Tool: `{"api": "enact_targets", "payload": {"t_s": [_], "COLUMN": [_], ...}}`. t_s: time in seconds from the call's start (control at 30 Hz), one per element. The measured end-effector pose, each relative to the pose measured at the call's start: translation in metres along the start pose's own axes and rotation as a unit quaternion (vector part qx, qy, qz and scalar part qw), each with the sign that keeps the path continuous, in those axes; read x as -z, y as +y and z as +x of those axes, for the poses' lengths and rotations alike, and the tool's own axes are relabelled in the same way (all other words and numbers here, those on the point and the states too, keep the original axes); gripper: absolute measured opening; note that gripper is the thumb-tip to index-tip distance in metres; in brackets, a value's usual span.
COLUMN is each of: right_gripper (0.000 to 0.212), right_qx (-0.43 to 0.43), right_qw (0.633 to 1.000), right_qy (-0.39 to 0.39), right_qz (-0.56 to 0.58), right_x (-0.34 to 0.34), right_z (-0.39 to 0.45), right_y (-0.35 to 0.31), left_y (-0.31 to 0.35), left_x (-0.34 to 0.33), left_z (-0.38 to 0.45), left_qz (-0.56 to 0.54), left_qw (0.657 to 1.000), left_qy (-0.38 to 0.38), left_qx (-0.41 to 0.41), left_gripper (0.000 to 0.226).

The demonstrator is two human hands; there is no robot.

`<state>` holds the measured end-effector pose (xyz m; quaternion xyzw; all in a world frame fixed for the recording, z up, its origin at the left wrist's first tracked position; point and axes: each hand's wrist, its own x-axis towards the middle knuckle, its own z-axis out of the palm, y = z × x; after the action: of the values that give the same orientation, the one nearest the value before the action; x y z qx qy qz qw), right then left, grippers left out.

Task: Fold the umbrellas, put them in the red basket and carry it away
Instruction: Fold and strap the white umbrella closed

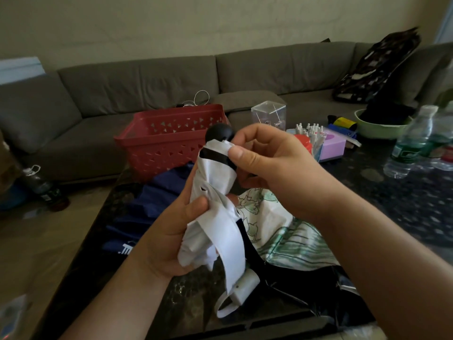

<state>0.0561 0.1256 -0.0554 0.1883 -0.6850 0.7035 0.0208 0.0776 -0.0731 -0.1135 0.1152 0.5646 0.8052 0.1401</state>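
Observation:
I hold a collapsed white umbrella (215, 182) upright above the dark table (404, 204); its black round tip points away from me. My left hand (169, 231) grips the bunched white fabric low down. My right hand (267, 160) pinches the fabric near the tip, beside a black band. A white strap and a white handle (245, 288) hang below. A dark blue umbrella (152, 207) lies on the table to the left. An umbrella with a green drawing (282, 231) lies spread out under my right arm. The red basket (169, 141) stands behind them and looks empty.
A grey corner sofa (171, 79) runs behind the table, with a dark patterned bag (377, 65) on it. On the table's right are a clear box (268, 114), a purple box (332, 144), a green bowl (377, 128) and water bottles (411, 143). A bottle (41, 185) stands on the floor at left.

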Motion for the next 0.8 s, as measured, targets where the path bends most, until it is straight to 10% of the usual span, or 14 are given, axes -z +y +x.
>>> {"api": "enact_targets", "payload": {"t_s": [0.1, 0.27, 0.33, 0.47, 0.63, 0.8], "right_gripper": [0.013, 0.018, 0.019, 0.014, 0.047, 0.034], "right_qx": [0.021, 0.064, 0.048, -0.019, -0.041, -0.007], "right_qw": [1.000, 0.995, 0.996, 0.998, 0.996, 0.992], "right_qy": [-0.002, 0.070, 0.074, 0.039, 0.057, 0.112], "right_qz": [0.014, -0.017, -0.027, 0.043, -0.063, -0.056], "right_x": [-0.003, -0.007, -0.006, -0.003, -0.008, -0.008], "right_z": [-0.001, 0.000, 0.001, 0.000, 0.000, 0.008], "right_y": [0.006, 0.018, 0.019, 0.008, 0.012, 0.028], "left_y": [-0.003, -0.005, -0.009, -0.010, -0.008, -0.011], "left_x": [-0.003, 0.019, 0.026, 0.015, 0.005, -0.004], "left_z": [0.002, 0.006, 0.019, 0.023, 0.027, 0.023], "left_qz": [-0.022, -0.135, -0.170, -0.016, 0.080, 0.136], "left_qw": [1.000, 0.982, 0.964, 0.990, 0.989, 0.980], "left_qy": [-0.004, -0.128, -0.182, -0.137, -0.058, -0.044], "left_qx": [0.017, 0.034, 0.094, -0.035, -0.110, -0.140], "left_gripper": [0.128, 0.037, 0.049, 0.101, 0.093, 0.096]}}
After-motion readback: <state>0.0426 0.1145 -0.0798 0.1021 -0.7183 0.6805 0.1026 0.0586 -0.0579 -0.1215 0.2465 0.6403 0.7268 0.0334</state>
